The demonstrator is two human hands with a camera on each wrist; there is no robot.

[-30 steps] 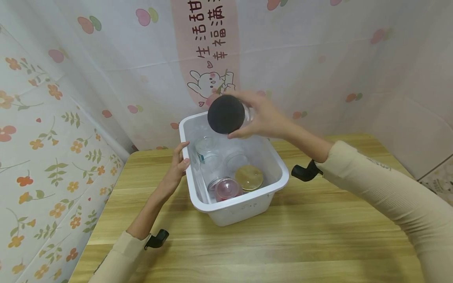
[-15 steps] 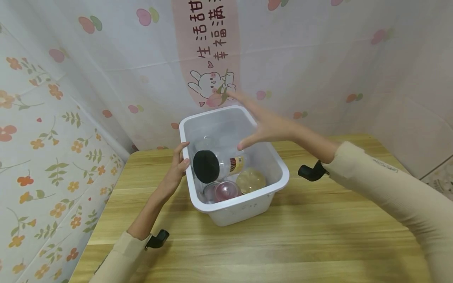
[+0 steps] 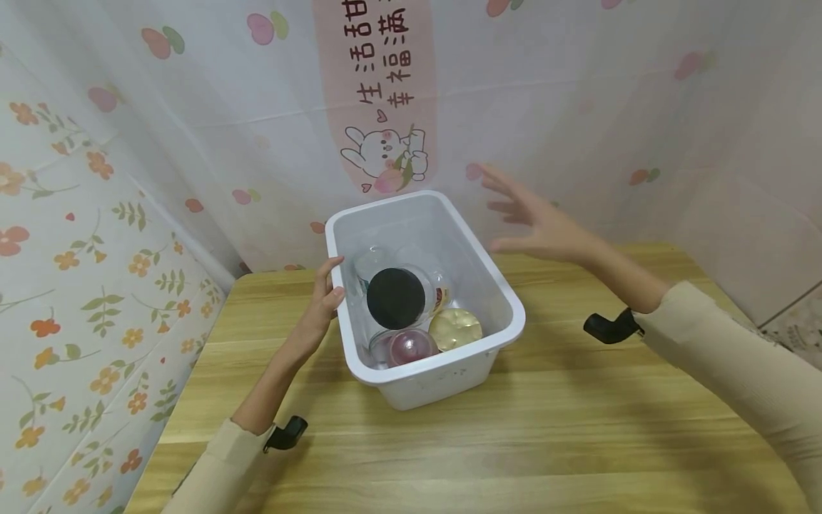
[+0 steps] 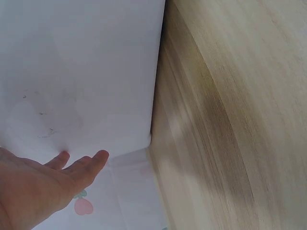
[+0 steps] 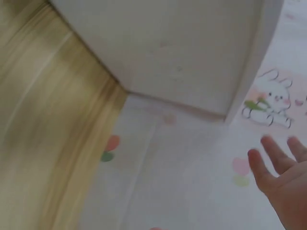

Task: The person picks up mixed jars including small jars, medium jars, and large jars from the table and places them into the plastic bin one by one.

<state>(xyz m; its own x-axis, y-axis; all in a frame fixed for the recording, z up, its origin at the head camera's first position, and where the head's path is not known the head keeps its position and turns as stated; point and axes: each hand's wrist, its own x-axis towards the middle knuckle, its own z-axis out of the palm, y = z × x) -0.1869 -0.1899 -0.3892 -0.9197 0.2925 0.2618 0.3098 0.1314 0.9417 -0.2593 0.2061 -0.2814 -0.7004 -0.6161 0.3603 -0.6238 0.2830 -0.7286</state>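
Note:
A white plastic tub stands on the table. My left hand holds its left rim; in the left wrist view, fingers of this hand lie along the outer wall. My right hand is off to the tub's right, above the table, fingers spread with nothing in them. Inside the tub, a clear jar with a black lid lies tipped, its lid facing up toward me. Beside it are a gold-lidded container, a clear one with a reddish domed part, and a clear container farther back.
The wood-grain table extends around the tub. A patterned curtain hangs close behind it, and a floral curtain runs along the left side.
My right hand let go of the black-lidded jar inside the tub, then drew back up and to the right. The jar rolled slightly to the right. My left hand stayed at the rim.

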